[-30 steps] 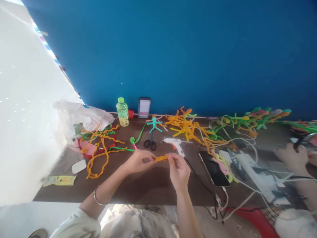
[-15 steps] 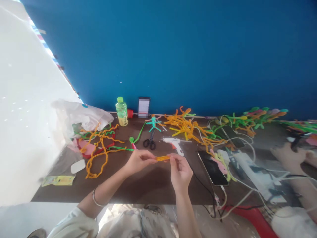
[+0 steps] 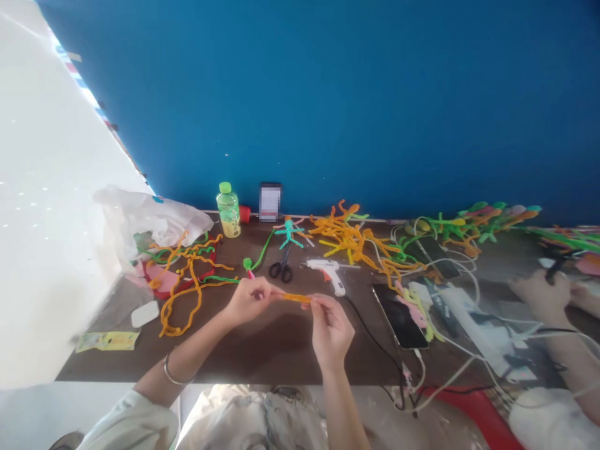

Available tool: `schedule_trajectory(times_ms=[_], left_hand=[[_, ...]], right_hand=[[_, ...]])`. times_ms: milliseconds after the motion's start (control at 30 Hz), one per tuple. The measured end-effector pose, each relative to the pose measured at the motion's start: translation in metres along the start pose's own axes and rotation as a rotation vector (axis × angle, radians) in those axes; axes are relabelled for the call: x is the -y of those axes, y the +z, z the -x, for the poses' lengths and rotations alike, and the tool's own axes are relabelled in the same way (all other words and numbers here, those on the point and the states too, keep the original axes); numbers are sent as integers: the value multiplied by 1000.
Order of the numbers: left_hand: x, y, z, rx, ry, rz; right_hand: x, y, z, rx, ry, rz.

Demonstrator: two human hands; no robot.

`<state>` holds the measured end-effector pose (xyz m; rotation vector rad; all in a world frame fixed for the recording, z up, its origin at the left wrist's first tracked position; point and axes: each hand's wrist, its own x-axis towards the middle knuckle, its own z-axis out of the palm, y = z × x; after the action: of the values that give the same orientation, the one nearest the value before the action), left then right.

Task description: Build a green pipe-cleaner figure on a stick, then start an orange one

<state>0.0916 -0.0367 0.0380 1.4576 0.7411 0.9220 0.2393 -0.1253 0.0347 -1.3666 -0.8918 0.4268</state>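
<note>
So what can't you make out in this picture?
All in the head view:
Ends of the pipe cleaner: hidden inside the left hand and right hand pinching it.
Face of the screen by the wall: blurred out.
Label on the bottle: too small to read.
The co-worker's hand: blurred; what it holds is unclear.
</note>
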Motion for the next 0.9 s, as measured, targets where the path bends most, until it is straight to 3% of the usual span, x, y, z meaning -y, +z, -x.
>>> schedule_trajectory(times_ms=[167,267,333,467,700,900], left_hand=[[6,10,-1,-207,-115,374],[8,28,2,-161,-231,525],[7,38,3,-209,-300,556],[1,42,2,-214,-292,493],[3,32,2,-129,-190,231],[9,24,-3,-118,-55,62]], right_hand=[[-3,11,7,10,26,-20],[-7,16,10,-3,-13,-21],[-9,16,11,-4,3,-26],[-8,11,8,36,130,-46],[-3,1,-5,236,352,-136],[-7,3,-7,329,424,-233]])
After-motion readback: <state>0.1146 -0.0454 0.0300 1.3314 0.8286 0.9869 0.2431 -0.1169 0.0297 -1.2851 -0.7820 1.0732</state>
